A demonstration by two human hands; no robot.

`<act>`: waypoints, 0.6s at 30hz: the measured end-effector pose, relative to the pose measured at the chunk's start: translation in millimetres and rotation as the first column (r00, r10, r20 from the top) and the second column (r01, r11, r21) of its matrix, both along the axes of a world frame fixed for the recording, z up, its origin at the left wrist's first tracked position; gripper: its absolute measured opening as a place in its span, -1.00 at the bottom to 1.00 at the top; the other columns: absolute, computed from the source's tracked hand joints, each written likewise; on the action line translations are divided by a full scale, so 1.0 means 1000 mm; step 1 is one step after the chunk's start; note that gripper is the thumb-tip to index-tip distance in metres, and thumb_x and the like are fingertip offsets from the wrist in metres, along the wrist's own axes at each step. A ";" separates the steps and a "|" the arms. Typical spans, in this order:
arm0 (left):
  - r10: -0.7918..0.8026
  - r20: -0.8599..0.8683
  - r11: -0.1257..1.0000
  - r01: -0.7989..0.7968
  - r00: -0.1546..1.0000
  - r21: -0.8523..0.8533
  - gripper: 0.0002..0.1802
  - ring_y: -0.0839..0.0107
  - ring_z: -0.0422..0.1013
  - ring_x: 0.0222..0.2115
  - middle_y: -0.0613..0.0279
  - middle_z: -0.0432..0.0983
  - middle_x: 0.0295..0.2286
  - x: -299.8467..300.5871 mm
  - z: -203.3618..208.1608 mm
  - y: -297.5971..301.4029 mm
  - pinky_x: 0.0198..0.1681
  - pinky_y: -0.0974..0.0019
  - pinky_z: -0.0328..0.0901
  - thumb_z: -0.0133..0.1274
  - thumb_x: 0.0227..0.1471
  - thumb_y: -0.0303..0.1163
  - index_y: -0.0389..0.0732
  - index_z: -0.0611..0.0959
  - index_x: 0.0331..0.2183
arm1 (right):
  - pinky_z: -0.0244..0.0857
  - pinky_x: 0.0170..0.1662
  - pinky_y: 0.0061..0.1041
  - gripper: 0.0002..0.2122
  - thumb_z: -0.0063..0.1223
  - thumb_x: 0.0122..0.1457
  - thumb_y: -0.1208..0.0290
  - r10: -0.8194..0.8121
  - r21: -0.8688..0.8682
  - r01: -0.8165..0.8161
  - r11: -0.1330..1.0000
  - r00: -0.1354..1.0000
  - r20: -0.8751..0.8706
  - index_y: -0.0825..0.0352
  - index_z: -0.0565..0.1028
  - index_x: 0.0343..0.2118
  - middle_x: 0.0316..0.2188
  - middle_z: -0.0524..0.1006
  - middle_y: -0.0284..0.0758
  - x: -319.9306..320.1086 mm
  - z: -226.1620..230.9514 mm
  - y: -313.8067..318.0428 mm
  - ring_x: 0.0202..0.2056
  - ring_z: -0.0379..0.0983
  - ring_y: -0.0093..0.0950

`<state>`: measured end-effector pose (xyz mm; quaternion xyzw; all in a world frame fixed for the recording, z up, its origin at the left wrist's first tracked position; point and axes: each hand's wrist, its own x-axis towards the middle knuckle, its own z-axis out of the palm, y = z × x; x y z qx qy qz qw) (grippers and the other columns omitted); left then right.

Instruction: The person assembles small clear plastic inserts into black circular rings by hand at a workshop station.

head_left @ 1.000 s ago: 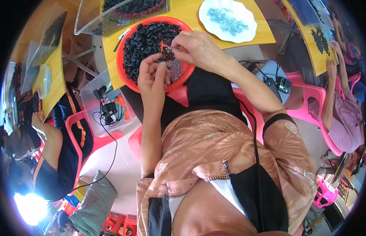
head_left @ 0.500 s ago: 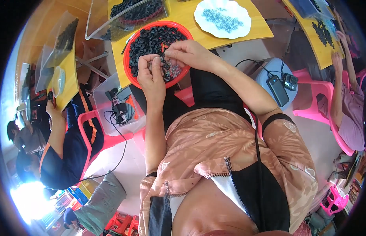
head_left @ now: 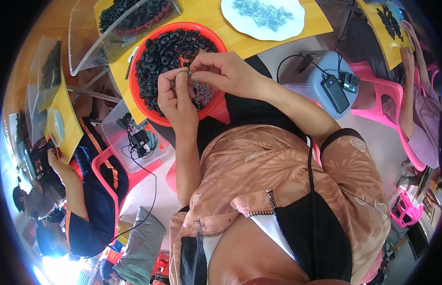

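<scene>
Over a round red basin my two hands meet, fingertips together. My left hand is closed, thumb against the bent forefinger. My right hand pinches from the other side, touching the left fingertips. Between them sits a small greyish piece, too tiny to name. Black plastic parts fill most of the basin beneath. Small shiny metal bits lie heaped at its near right side, partly hidden by the hands.
A white scalloped plate of small clear or silvery pieces stands on the yellow table. Behind the basin is a clear bin with black parts. A power bank rests on a stool at right. Co-workers sit on both sides.
My hands have come closer together, the right fingertips now meeting the left ones around the small piece. The whole view has shifted, so the basin and table appear farther left.
</scene>
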<state>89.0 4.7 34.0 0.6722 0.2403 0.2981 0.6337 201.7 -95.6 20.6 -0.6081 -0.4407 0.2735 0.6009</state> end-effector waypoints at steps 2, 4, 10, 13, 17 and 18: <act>-0.016 0.047 0.992 0.022 0.999 -0.120 -0.90 0.73 0.15 -0.63 0.43 0.35 -0.58 -0.001 0.002 0.001 -0.59 0.63 0.05 -0.05 0.18 -0.43 -0.26 0.50 -0.33 | 0.18 -0.50 -0.71 -0.88 0.03 0.20 0.43 -0.009 -0.038 0.005 0.999 0.995 -0.101 0.38 0.46 -0.28 -0.56 0.47 -0.46 -0.002 0.005 -0.001 -0.55 0.28 -0.76; -0.023 0.053 0.981 0.033 0.998 -0.190 -0.90 0.73 0.15 -0.62 0.43 0.35 -0.57 -0.002 0.004 0.001 -0.58 0.63 0.04 -0.05 0.18 -0.42 -0.25 0.50 -0.33 | 0.19 -0.48 -0.73 -0.87 0.05 0.19 0.45 -0.021 -0.019 0.019 1.000 0.996 -0.082 0.38 0.47 -0.26 -0.54 0.48 -0.46 -0.003 0.004 0.000 -0.52 0.31 -0.77; 0.016 0.028 0.986 -0.011 0.999 -0.165 -0.89 0.74 0.14 -0.62 0.45 0.34 -0.57 0.000 -0.004 -0.001 -0.59 0.63 0.02 -0.03 0.18 -0.41 -0.25 0.51 -0.33 | 0.23 -0.42 -0.77 -0.83 0.12 0.14 0.48 -0.043 -0.114 0.025 0.993 0.986 -0.160 0.40 0.51 -0.23 -0.49 0.51 -0.45 -0.002 0.009 -0.003 -0.46 0.36 -0.80; 0.043 0.023 0.980 -0.037 0.999 -0.197 -0.89 0.75 0.13 -0.63 0.45 0.34 -0.57 0.002 -0.003 -0.002 -0.59 0.63 0.01 -0.03 0.18 -0.41 -0.25 0.52 -0.33 | 0.23 -0.43 -0.77 -0.84 0.13 0.13 0.48 -0.034 -0.140 0.012 0.990 0.987 -0.157 0.40 0.51 -0.24 -0.49 0.51 -0.46 -0.001 0.006 -0.003 -0.47 0.35 -0.80; 0.061 0.035 0.960 -0.050 0.998 -0.274 -0.87 0.76 0.13 -0.63 0.46 0.34 -0.58 0.004 -0.002 -0.005 -0.59 0.63 0.01 -0.03 0.18 -0.39 -0.25 0.53 -0.34 | 0.23 -0.46 -0.77 -0.87 0.11 0.13 0.49 -0.049 -0.163 0.026 0.986 0.989 -0.138 0.40 0.50 -0.29 -0.53 0.48 -0.48 -0.001 0.010 -0.004 -0.51 0.34 -0.79; 0.061 0.034 0.960 -0.049 0.998 -0.275 -0.87 0.76 0.13 -0.63 0.46 0.34 -0.58 0.003 -0.003 -0.005 -0.59 0.63 0.01 -0.03 0.18 -0.39 -0.25 0.53 -0.34 | 0.23 -0.46 -0.77 -0.87 0.11 0.13 0.49 -0.050 -0.165 0.026 0.986 0.989 -0.138 0.40 0.50 -0.29 -0.53 0.48 -0.48 -0.002 0.012 -0.005 -0.51 0.34 -0.79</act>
